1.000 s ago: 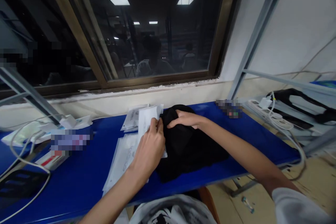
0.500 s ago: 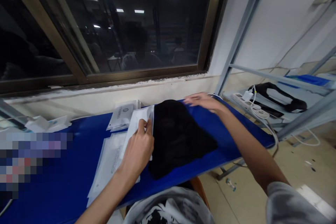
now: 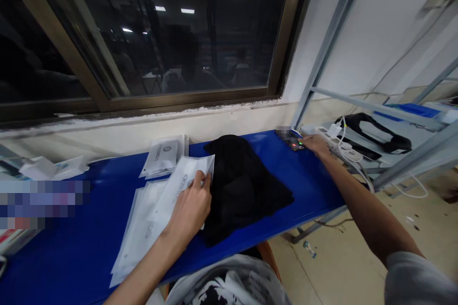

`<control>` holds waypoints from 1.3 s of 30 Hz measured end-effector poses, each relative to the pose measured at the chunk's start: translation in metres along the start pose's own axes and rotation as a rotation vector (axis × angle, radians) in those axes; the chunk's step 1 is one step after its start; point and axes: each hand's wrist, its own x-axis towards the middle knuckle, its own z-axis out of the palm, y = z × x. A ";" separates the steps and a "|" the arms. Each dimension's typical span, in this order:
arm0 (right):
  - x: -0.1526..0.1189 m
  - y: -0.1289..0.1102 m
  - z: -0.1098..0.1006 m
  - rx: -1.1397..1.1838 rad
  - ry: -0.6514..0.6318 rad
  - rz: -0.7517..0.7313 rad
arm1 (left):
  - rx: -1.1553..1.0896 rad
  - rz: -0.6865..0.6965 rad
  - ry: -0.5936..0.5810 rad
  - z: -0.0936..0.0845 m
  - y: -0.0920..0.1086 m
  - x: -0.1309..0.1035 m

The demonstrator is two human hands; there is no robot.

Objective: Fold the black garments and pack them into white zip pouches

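Observation:
My left hand (image 3: 193, 200) is closed on the right edge of a frosted plastic bag (image 3: 179, 188) with dark lettering. That bag lies over other frosted bags (image 3: 134, 243) on the table. Just right of my left hand, a black folded cloth item (image 3: 243, 186) is spread out; its exact kind cannot be made out. At the table's far right corner, my right hand (image 3: 317, 145) reaches a smartphone (image 3: 291, 140) whose screen shows a red and a green button. Its outstretched fingertips are at the green one. The phone lies flat, not lifted.
A smaller stack of packed bags (image 3: 162, 155) sits by the wall. The blue table (image 3: 82, 228) runs below a window. On the right, a metal frame (image 3: 331, 52) stands before a power strip (image 3: 347, 150) with white cables and a black strap-like object (image 3: 375, 131).
My right hand has moved right, from above the black cloth's far edge to the phone, which now shows. The bag in my left hand has tilted, and its lettering is clearer.

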 end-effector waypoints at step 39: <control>-0.256 -0.090 -0.062 0.299 -0.678 -1.275 | -0.729 0.519 0.160 -0.013 0.017 -0.047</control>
